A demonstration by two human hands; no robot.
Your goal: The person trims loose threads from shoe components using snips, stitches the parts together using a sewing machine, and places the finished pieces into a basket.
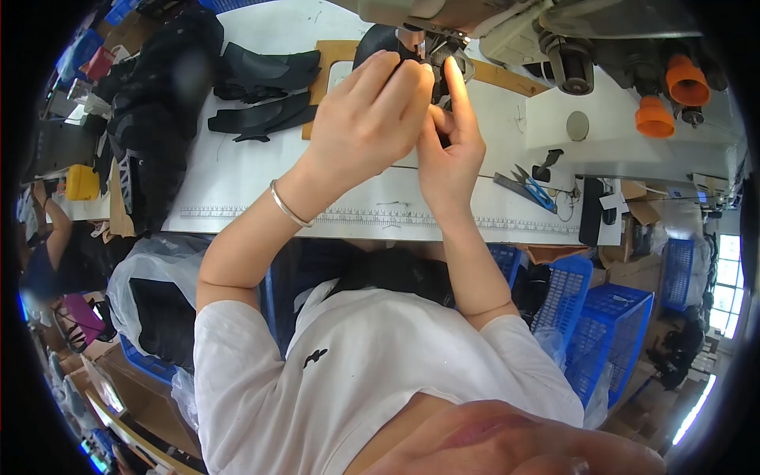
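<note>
My left hand (372, 111), with a silver bangle on its wrist, is closed, fingers curled over a black material piece (376, 43) at the sewing machine's needle area (412, 39). Right beside it, my right hand (451, 150) pinches dark material between thumb and bent fingers, its index finger pointing up along the machine. The two hands touch, and they hide most of what they hold. To the left on the white table (253, 174) lie two stacks of black cut pieces, an upper stack (265, 70) and a lower stack (261, 117).
Blue-handled scissors (534, 190) lie right of my hands, near a printed ruler scale (380, 216) along the front edge. Orange cones (655, 117) hang at upper right. Blue crates (609, 332) stand below the table; dark material (158, 103) is heaped at left.
</note>
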